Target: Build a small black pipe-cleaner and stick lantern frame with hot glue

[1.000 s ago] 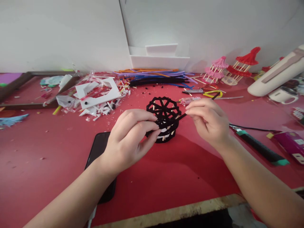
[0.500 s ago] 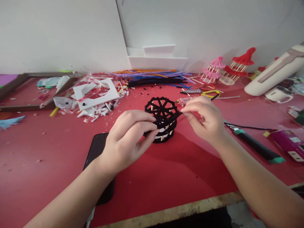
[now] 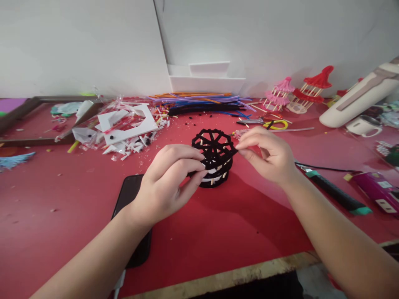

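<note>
A small round black frame (image 3: 213, 144) stands on the red table, with a spoked, wheel-like top and pale sticks between its fuzzy rings. My left hand (image 3: 176, 178) is closed at its near left edge, thumb and fingers pinching a black pipe cleaner (image 3: 229, 158) along the rim. The part under the fingertips is hidden. On the other side my right hand (image 3: 268, 155) pinches the same strand between thumb and forefinger, just right of the frame. Between the two hands the strand runs across the frame's front.
Behind lie several bundled pipe cleaners (image 3: 202, 104) and scissors (image 3: 262, 122). White foam scraps (image 3: 131, 133) litter the left. A phone (image 3: 131, 195) lies under my left forearm; a cutter knife (image 3: 338, 193) is at right. Pink (image 3: 280, 93) and red (image 3: 311, 91) models stand at the back.
The black tail that stuck up behind my right hand no longer shows there. Both hands keep nearly the same place at the frame; the view has shifted slightly.
</note>
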Demonstrator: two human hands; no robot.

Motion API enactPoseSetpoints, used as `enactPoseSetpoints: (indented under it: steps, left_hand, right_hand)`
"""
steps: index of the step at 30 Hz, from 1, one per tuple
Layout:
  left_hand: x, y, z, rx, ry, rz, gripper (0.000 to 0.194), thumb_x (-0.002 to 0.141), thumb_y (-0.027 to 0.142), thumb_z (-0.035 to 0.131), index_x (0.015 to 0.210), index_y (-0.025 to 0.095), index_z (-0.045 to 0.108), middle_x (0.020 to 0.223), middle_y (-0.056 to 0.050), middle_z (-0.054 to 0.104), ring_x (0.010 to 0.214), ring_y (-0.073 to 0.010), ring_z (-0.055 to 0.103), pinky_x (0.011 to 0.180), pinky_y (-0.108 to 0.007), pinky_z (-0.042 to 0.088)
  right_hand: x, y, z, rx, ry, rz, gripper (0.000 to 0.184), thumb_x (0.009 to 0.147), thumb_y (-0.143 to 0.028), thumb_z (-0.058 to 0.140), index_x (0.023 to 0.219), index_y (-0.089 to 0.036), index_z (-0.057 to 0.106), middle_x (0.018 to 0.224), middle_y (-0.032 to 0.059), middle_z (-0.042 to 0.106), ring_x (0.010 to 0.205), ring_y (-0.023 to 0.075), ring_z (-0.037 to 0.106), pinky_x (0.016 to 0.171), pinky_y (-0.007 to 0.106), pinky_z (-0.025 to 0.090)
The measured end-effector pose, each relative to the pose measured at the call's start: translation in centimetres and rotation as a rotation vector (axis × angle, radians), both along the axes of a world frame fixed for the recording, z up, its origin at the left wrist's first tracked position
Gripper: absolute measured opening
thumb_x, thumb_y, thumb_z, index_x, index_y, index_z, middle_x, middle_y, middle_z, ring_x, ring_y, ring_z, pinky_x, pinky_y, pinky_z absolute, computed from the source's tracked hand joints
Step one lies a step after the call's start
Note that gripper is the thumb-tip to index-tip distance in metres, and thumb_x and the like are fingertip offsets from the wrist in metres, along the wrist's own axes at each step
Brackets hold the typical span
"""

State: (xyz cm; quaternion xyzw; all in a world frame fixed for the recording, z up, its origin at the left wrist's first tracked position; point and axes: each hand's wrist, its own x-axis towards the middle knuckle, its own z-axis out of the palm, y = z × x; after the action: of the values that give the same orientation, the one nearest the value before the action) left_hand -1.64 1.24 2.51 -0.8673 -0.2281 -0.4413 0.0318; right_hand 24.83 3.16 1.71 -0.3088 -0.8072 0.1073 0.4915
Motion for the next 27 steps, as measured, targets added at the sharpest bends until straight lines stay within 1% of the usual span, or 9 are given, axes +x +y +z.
enactPoseSetpoints:
  steps: [6,9,12,17,22,27]
  left_hand:
    - [-0.4,0.4,-0.2,-0.060,-0.027,-0.054,0.017,0.086,0.001,0.064,0.097,0.014,0.060,0.103,-0.010,0.067,0.104,-0.0203,0.067,0.092,-0.035,0.058]
    - [-0.4,0.5,-0.2,-0.088,-0.047,-0.060,0.018,0.086,0.001,0.065,0.096,0.015,0.061,0.103,-0.009,0.066,0.103,-0.0194,0.068,0.091,-0.034,0.058]
    - [-0.4,0.6,-0.1,-0.104,-0.065,-0.047,0.018,0.084,0.002,0.069,0.093,0.016,0.061,0.102,-0.008,0.066,0.101,-0.0191,0.068,0.090,-0.033,0.058]
    - [-0.4,0.5,-0.1,-0.124,-0.101,-0.050,0.020,0.082,0.002,0.070,0.091,0.017,0.061,0.101,-0.007,0.066,0.098,-0.0185,0.069,0.087,-0.033,0.059]
    - [-0.5,0.4,-0.2,-0.217,-0.160,-0.108,0.033,0.080,0.003,0.069,0.108,0.017,0.060,0.101,-0.008,0.067,0.101,-0.0233,0.068,0.088,-0.040,0.059]
    - [-0.3,0.2,0.2,-0.184,-0.123,-0.095,0.021,0.082,0.005,0.064,0.100,0.016,0.063,0.099,-0.010,0.067,0.097,-0.0225,0.067,0.086,-0.039,0.057]
  right_hand:
    - [0.0,-0.1,-0.1,-0.107,0.059,0.049,0.017,0.089,-0.011,0.067,0.097,-0.025,0.070,0.092,0.0023,0.070,0.091,0.0178,0.064,0.086,0.038,0.052]
    - [0.0,-0.2,-0.1,-0.138,0.069,0.065,0.017,0.089,-0.012,0.067,0.098,-0.026,0.071,0.092,0.0016,0.071,0.091,0.0176,0.065,0.086,0.037,0.053]
    - [0.1,-0.2,0.0,-0.129,0.057,0.071,0.015,0.090,-0.013,0.067,0.097,-0.026,0.072,0.091,0.0012,0.071,0.088,0.0173,0.066,0.084,0.037,0.054]
    - [0.1,-0.6,0.2,-0.114,0.034,0.069,0.017,0.089,-0.010,0.066,0.096,-0.025,0.070,0.091,0.0016,0.070,0.089,0.0165,0.064,0.084,0.035,0.052]
    - [-0.1,-1.3,0.5,-0.111,0.008,0.059,0.018,0.089,-0.008,0.066,0.095,-0.025,0.069,0.089,0.0012,0.070,0.089,0.0164,0.063,0.085,0.034,0.051]
    - [-0.2,-1.8,0.8,-0.092,-0.026,0.040,0.017,0.088,-0.008,0.067,0.095,-0.024,0.069,0.090,0.0016,0.070,0.088,0.0163,0.064,0.086,0.036,0.051]
